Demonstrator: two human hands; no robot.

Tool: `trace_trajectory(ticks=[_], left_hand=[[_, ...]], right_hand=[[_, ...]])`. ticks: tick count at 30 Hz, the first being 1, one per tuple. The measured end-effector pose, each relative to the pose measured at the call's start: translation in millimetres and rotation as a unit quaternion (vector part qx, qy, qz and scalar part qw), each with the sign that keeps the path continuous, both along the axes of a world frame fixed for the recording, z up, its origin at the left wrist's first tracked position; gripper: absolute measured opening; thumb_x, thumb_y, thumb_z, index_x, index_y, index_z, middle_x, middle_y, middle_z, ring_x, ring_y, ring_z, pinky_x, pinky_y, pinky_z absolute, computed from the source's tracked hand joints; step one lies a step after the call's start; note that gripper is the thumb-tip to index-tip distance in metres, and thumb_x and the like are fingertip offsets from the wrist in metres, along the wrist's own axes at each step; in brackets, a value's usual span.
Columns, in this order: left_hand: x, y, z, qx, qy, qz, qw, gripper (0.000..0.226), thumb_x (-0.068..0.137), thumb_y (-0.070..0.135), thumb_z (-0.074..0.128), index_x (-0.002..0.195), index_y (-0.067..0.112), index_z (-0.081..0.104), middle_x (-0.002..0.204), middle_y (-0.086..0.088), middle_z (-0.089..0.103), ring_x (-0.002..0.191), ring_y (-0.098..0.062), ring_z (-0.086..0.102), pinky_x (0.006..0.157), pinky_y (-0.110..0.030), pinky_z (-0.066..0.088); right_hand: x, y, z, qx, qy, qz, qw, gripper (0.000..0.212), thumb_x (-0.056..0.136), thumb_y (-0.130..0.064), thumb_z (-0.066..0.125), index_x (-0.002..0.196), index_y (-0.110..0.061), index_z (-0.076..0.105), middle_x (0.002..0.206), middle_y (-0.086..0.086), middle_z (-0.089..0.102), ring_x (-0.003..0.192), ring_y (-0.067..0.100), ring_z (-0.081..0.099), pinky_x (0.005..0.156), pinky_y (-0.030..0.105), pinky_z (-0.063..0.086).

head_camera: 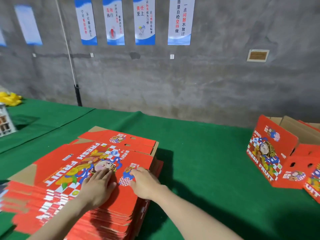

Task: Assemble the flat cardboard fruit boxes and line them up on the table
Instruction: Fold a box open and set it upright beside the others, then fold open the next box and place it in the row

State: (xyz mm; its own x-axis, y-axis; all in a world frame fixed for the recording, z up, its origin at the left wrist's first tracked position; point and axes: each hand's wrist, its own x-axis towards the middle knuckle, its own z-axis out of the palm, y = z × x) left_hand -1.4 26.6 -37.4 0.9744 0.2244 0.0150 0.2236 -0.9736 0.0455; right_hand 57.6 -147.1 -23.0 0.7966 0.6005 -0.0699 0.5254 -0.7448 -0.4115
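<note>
the stack of flat red printed cardboard boxes (pixel 117 208) runs off the left and bottom edges. the red cardboard box lettered "uit" (pixel 311 185) is cut by the right edge. the yellow heap (pixel 10 99) far left is blurred and cropped.

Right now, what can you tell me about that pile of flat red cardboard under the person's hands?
The stack of flat boxes lies on the green table, its edges fanned. It looks like corrugated cardboard, brown on bare flaps, printed red with a cartoon figure, checks and FRESH FRUIT in white. A far flap shows two punched holes. The left hand lies flat on the top sheet; the right hand rests near its right edge, fingers bent.
</note>
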Motion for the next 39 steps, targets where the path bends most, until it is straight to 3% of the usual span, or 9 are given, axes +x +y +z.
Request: trace_trajectory(ticks=[5,10,15,21,24,27,32,36,39], left_hand=[[-8,-35,0,0.023,0.019,-0.060,0.998,0.058,0.099,0.046,0.027,0.152,0.021,0.018,0.160,0.000,0.015,0.144,-0.020,0.016,0.114,-0.039,0.018],[-27,-89,10,-0.028,0.069,-0.191,0.979,0.055,0.096,0.038,0.040,0.144,0.012,0.032,0.146,-0.012,0.037,0.136,-0.028,0.029,0.114,-0.034,0.023],[-20,-82,41,-0.224,0.072,-0.243,0.941,0.029,0.095,0.032,0.049,0.120,0.018,0.054,0.117,-0.003,0.060,0.106,-0.020,0.058,0.083,-0.024,0.047],[17,2,45,-0.059,-0.035,-0.023,0.997,0.043,0.095,0.040,0.048,0.128,0.013,0.051,0.137,-0.010,0.049,0.127,-0.026,0.044,0.101,-0.032,0.038],[14,18,47,-0.418,-0.069,0.080,0.902,0.021,0.090,0.021,0.064,0.086,0.001,0.065,0.072,-0.006,0.063,0.064,-0.021,0.055,0.058,-0.026,0.039],[16,-3,50,-0.570,-0.062,0.113,0.812,0.028,0.092,0.011,0.058,0.066,0.004,0.060,0.043,0.000,0.052,0.030,-0.009,0.041,0.035,-0.011,0.028],[23,-59,73,-0.741,0.066,0.073,0.664,0.031,0.087,0.016,0.054,0.069,-0.001,0.071,0.066,-0.016,0.066,0.049,-0.022,0.063,0.046,-0.026,0.052],[27,-119,89,-0.766,0.131,0.040,0.628,0.025,0.076,-0.004,0.047,0.054,-0.004,0.059,0.046,-0.013,0.056,0.032,-0.020,0.055,0.033,-0.021,0.047],[39,-167,101,-0.773,0.107,0.049,0.624,0.020,0.085,-0.010,0.035,0.075,-0.006,0.052,0.053,-0.016,0.055,0.039,-0.022,0.058,0.033,-0.025,0.049]], right_hand=[[4,2,-19,0.009,0.061,-0.198,0.978,0.069,0.097,-0.042,0.043,0.151,-0.013,0.013,0.159,0.015,-0.003,0.144,0.040,0.011,0.111,0.048,0.028],[17,-54,-38,0.114,0.123,-0.409,0.897,0.060,0.088,-0.048,0.058,0.127,-0.004,0.050,0.132,0.014,0.055,0.119,0.029,0.055,0.091,0.031,0.046],[16,-107,-40,0.237,0.150,-0.492,0.824,0.050,0.082,-0.033,0.074,0.112,0.004,0.060,0.120,0.021,0.063,0.108,0.034,0.060,0.085,0.034,0.048],[-1,-166,-45,0.301,0.185,-0.527,0.773,0.056,0.084,-0.022,0.074,0.125,0.010,0.051,0.131,0.025,0.055,0.119,0.035,0.054,0.097,0.036,0.042],[-13,-197,-57,0.332,0.229,-0.545,0.735,0.060,0.084,-0.018,0.074,0.128,0.012,0.046,0.127,0.028,0.056,0.113,0.037,0.057,0.098,0.042,0.046],[-28,-221,-64,0.351,0.291,-0.539,0.709,0.055,0.087,-0.015,0.070,0.129,0.013,0.046,0.121,0.032,0.058,0.106,0.039,0.061,0.093,0.046,0.048],[-49,-259,-65,0.300,0.279,-0.549,0.729,0.072,0.092,-0.029,0.062,0.145,0.006,0.028,0.154,0.021,0.027,0.141,0.033,0.030,0.114,0.038,0.027],[-59,-282,-56,0.259,0.280,-0.515,0.767,0.072,0.091,-0.032,0.064,0.145,0.004,0.032,0.153,0.018,0.031,0.138,0.028,0.037,0.113,0.035,0.030],[-59,-297,-28,0.208,0.231,-0.437,0.844,0.026,0.096,-0.018,0.057,0.117,-0.003,0.062,0.121,0.012,0.059,0.107,0.022,0.059,0.096,0.030,0.045]])
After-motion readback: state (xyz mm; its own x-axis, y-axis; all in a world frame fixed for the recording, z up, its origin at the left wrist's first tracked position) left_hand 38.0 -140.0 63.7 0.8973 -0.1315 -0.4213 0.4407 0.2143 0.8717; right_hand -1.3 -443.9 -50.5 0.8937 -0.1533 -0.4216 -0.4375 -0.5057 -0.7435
